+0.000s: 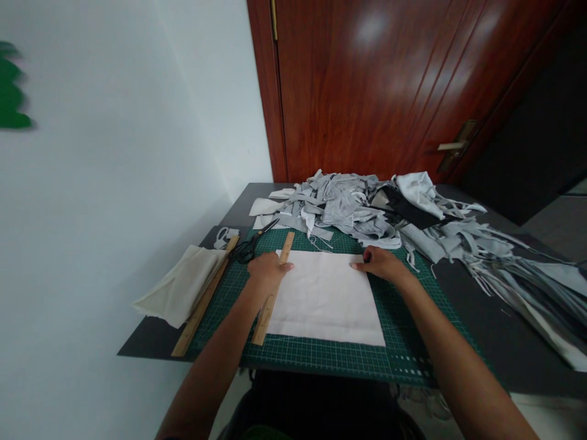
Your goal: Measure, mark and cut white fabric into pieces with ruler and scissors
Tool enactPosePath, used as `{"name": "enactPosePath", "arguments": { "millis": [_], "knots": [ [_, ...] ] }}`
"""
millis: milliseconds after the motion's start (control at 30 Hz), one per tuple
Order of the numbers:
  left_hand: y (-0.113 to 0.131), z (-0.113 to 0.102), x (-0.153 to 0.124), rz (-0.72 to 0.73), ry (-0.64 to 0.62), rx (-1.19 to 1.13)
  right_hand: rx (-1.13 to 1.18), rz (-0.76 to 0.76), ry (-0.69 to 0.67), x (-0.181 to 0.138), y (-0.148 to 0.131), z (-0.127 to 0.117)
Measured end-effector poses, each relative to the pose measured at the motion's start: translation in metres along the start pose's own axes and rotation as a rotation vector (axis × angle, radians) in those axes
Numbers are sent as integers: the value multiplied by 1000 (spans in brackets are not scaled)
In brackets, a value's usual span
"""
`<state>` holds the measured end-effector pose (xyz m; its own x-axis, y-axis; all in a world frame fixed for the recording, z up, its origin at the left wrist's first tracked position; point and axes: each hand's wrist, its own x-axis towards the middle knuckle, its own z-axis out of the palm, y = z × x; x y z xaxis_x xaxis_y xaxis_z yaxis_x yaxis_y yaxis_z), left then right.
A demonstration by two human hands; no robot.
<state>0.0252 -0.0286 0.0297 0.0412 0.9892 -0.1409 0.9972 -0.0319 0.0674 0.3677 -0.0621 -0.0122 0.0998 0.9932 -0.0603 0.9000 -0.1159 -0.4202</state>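
Note:
A white square of fabric (326, 299) lies flat on a green cutting mat (321, 357). My left hand (269, 267) rests on a wooden ruler (270, 299) laid along the fabric's left edge, fingers curled over it. My right hand (381, 263) presses on the fabric's far right corner with its fingers drawn together. Black scissors (250, 246) lie just beyond my left hand on the mat.
A longer wooden ruler (202, 302) and folded cream cloth (181, 292) sit at the left. A large heap of grey and white fabric scraps (389, 211) covers the back and right of the dark table (481, 330). A red-brown door (389, 85) stands behind.

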Motion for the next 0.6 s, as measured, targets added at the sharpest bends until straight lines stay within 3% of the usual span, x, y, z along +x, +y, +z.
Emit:
{"name": "enactPosePath", "arguments": {
  "millis": [233,467,600],
  "knots": [
    [-13,9,10,78,-4,-135,-11,19,6,0,1,1],
    [-20,27,11,108,152,-298,-12,38,6,0,-3,1],
    [-27,34,11,91,207,-523,-9,46,1,0,-7,-1]
  ]
}}
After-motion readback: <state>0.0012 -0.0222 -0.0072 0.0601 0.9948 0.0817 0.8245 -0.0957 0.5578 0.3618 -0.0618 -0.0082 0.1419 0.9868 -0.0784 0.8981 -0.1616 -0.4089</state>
